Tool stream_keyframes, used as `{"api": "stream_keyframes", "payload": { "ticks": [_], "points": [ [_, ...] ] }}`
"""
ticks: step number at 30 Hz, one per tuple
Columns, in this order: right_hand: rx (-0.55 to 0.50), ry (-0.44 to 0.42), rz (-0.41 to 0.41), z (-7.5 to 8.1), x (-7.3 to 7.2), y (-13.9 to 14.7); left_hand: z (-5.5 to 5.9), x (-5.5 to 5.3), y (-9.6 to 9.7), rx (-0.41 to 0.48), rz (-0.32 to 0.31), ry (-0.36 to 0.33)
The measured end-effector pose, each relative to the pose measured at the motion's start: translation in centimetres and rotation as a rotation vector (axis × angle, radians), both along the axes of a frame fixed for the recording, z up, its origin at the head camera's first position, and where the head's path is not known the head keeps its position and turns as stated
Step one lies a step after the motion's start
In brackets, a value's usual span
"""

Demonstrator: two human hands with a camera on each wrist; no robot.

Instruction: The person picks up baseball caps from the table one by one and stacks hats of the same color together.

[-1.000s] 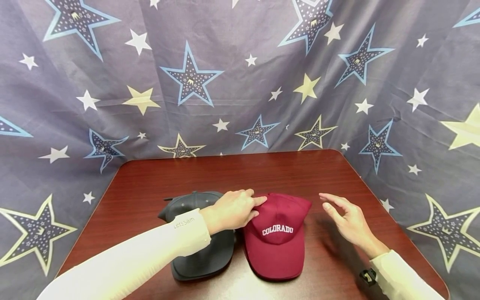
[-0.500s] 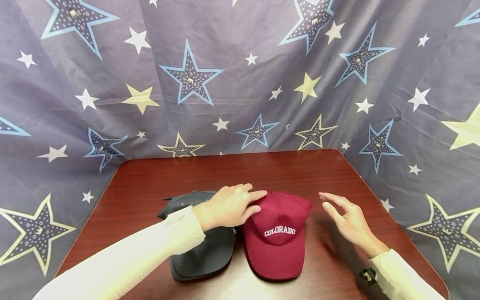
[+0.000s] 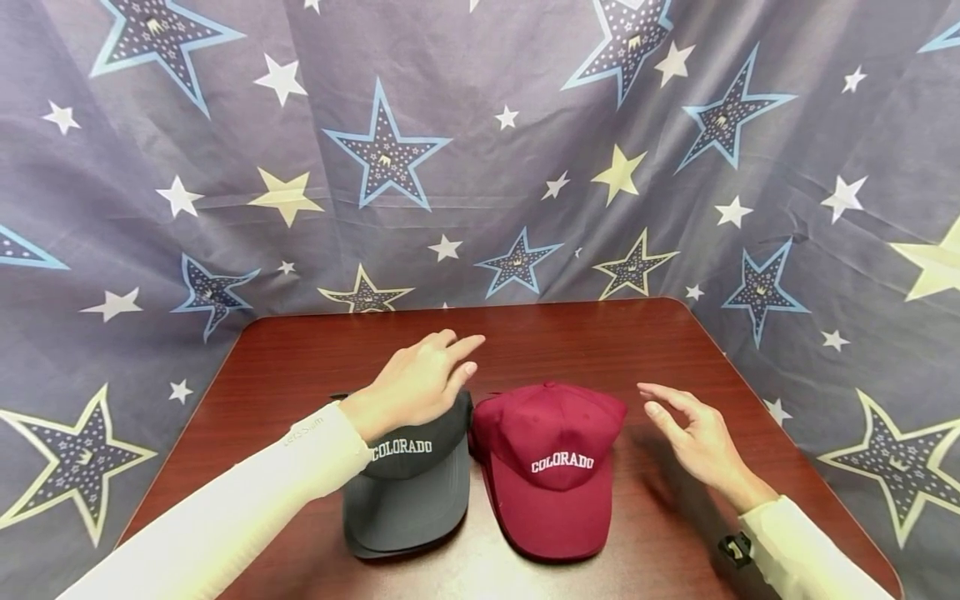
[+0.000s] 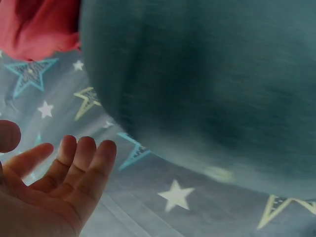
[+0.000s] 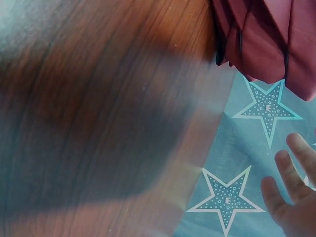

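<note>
A dark grey baseball cap (image 3: 408, 510) with white COLORADO lettering lies on the table, brim toward me. Beside it on the right is a maroon baseball cap (image 3: 555, 517) with the same lettering. My left hand (image 3: 415, 379) hovers over the crown of the grey cap, partly hiding it, with fingers extended and holding nothing. In the left wrist view the grey cap (image 4: 207, 98) fills much of the frame, past the fingertips. To the right of the maroon cap, my right hand (image 3: 697, 437) is held with relaxed fingers, apart from it. The right wrist view shows layered maroon fabric (image 5: 266, 39).
The caps lie on a reddish-brown wooden table (image 3: 360, 342) with rounded corners. A grey curtain (image 3: 450, 100) printed with stars hangs behind and on both sides. A small black device (image 3: 735, 550) sits at my right wrist.
My left hand has let go of the maroon cap's crown and moved up and left over the grey cap, uncovering its lettering. My right hand has stayed put.
</note>
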State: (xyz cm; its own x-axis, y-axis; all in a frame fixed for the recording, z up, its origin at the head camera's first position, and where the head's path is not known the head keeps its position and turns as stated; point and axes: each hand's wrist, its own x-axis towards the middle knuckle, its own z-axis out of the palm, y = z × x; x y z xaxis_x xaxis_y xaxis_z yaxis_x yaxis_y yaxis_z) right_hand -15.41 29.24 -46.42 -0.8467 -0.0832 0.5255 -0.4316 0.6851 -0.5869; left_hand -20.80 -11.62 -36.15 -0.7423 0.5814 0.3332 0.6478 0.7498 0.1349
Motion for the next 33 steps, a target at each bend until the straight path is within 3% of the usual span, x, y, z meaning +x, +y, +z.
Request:
{"api": "stream_keyframes", "payload": {
  "ticks": [7, 18, 33],
  "points": [
    [0.038, -0.032, -0.039, 0.2, -0.2, 0.2, -0.5, -0.5, -2.4, 0.047, 0.070, -0.014],
    [0.096, -0.003, -0.062, 0.6, -0.5, 0.7, -1.1, -0.8, -6.3, 0.082, 0.169, -0.039],
    [0.149, -0.054, -0.052, 0.5, -1.4, 1.8, -3.0, -0.5, -11.3, 0.135, 0.235, -0.003]
  ]
}}
